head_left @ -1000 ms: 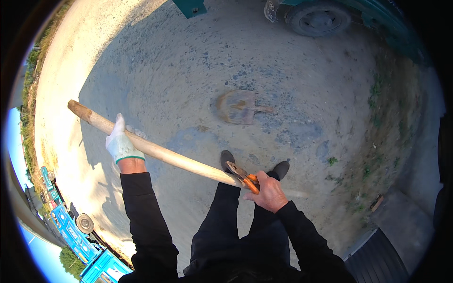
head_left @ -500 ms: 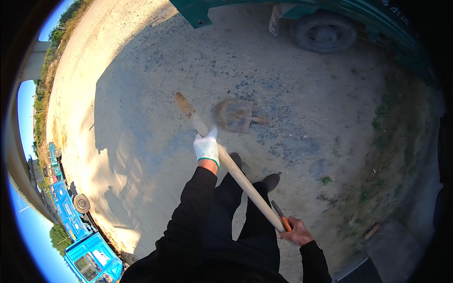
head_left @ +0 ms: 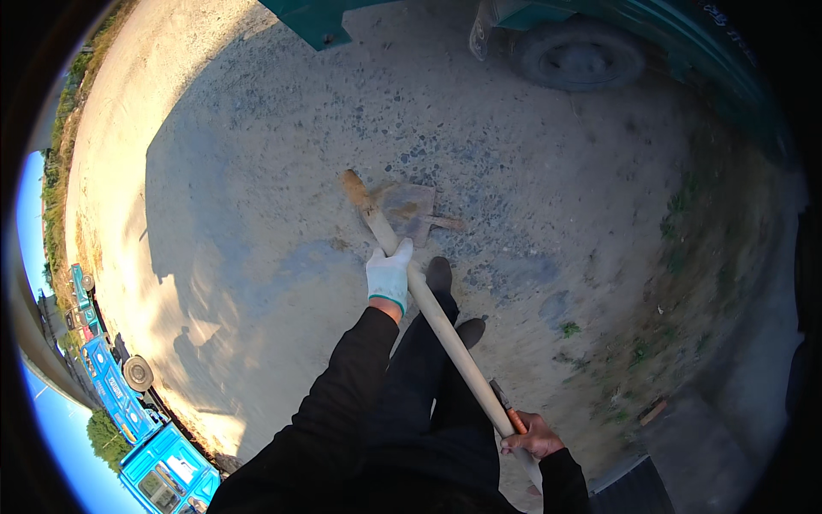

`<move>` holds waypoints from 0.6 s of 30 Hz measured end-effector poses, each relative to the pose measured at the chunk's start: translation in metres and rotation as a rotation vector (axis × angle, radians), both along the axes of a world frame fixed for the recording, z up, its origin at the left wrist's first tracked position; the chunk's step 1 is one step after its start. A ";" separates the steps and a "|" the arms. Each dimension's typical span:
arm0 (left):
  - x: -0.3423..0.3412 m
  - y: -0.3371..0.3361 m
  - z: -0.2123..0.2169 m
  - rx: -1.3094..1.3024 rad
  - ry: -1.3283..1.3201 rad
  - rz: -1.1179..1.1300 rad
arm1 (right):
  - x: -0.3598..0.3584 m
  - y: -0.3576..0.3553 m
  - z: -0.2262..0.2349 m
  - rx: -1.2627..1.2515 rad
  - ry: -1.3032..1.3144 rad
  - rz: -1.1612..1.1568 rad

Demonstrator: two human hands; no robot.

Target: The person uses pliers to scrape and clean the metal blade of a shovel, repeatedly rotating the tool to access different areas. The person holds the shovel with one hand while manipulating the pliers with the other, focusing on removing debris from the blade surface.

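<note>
My left hand (head_left: pixel 390 276), in a white knit glove, is closed around the upper part of a long pale wooden shovel handle (head_left: pixel 447 332). The far end of this pole is tapered and brownish. My bare right hand (head_left: pixel 533 436) grips the pole's lower part together with a short tool with an orange grip and a dark end (head_left: pixel 509 409), whose exact kind I cannot make out. A rusty shovel blade (head_left: pixel 409 206) lies flat on the ground beyond my left hand, its socket pointing right. The pole's tapered end overlaps the blade's left side in view; contact cannot be told.
A green vehicle with a wheel (head_left: pixel 582 58) stands at the far right. Blue truck (head_left: pixel 167 467) and others are parked at the left beyond the sunlit dirt. Gravel and small weeds (head_left: pixel 570 328) dot the shaded ground; a small wooden block (head_left: pixel 652 412) lies at right.
The pole has shifted rightward in both hands, so its tapered end now crosses the blade's left side. My feet have stepped and the whole view has moved slightly.
</note>
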State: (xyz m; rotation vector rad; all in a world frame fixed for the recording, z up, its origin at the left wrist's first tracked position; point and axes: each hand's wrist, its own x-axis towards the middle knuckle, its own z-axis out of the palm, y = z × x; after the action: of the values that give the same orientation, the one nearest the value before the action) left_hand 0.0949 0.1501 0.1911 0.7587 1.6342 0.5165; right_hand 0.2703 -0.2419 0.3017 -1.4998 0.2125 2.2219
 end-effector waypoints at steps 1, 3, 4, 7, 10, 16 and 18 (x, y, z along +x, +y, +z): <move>0.006 0.003 0.000 0.018 0.069 -0.042 | 0.004 0.005 0.002 -0.002 0.011 -0.022; 0.016 0.008 0.001 -0.019 0.111 -0.043 | 0.009 0.013 0.005 -0.051 -0.019 0.022; 0.020 0.011 0.000 -0.014 0.136 -0.055 | 0.011 0.017 0.004 -0.075 -0.026 0.030; 0.028 0.021 0.002 0.029 0.238 -0.106 | 0.017 0.023 -0.003 -0.075 -0.007 -0.002; 0.034 0.027 0.013 0.047 0.327 -0.142 | 0.027 0.024 -0.015 -0.027 0.005 0.044; 0.064 0.016 0.054 0.212 0.417 -0.198 | 0.058 0.008 -0.040 0.088 0.046 0.110; 0.076 0.010 0.062 0.249 0.401 -0.147 | 0.069 0.001 -0.043 0.120 0.050 0.111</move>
State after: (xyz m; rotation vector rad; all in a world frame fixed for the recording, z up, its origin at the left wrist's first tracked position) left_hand 0.1710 0.1596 0.2536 1.2198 1.8821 0.4884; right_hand 0.3388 -0.2405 0.2584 -1.4247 0.0111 2.3167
